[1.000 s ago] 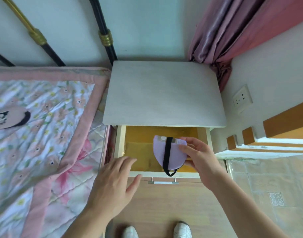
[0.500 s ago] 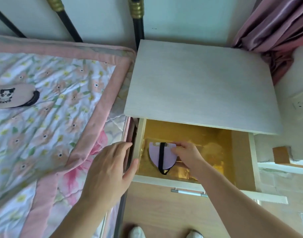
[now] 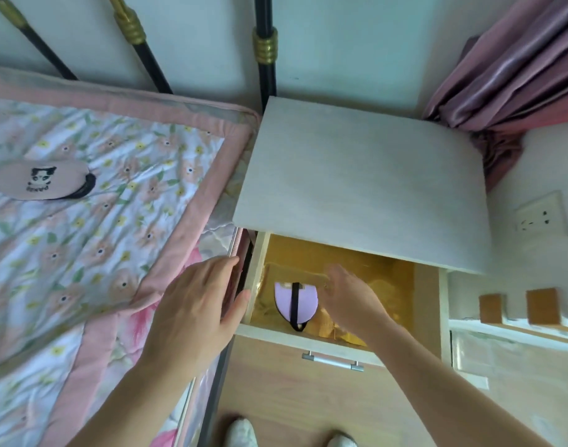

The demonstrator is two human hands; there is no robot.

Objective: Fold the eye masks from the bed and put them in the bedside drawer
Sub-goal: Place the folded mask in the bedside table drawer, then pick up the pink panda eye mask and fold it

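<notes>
A folded lilac eye mask (image 3: 296, 303) with a black strap lies flat at the left end of the open bedside drawer (image 3: 276, 336), on its gold lining. My right hand (image 3: 348, 298) hovers just right of it, fingers spread, off the mask. My left hand (image 3: 195, 312) is open, above the gap between the bed edge and the drawer's left side. A pink eye mask (image 3: 42, 181) with a panda print and a black strap lies unfolded on the floral quilt (image 3: 92, 246) at the far left.
The pale nightstand top (image 3: 366, 185) overhangs the back of the drawer. A metal handle (image 3: 332, 361) sticks out of the drawer front. Black and gold headboard bars (image 3: 264, 50) stand behind. Pink curtain (image 3: 514, 79) and wall socket (image 3: 540, 217) at right. My shoes (image 3: 242, 432) below.
My right hand carried the lilac mask down into the drawer's left end and let it go. My left hand shifted left toward the bed edge. The view swung left.
</notes>
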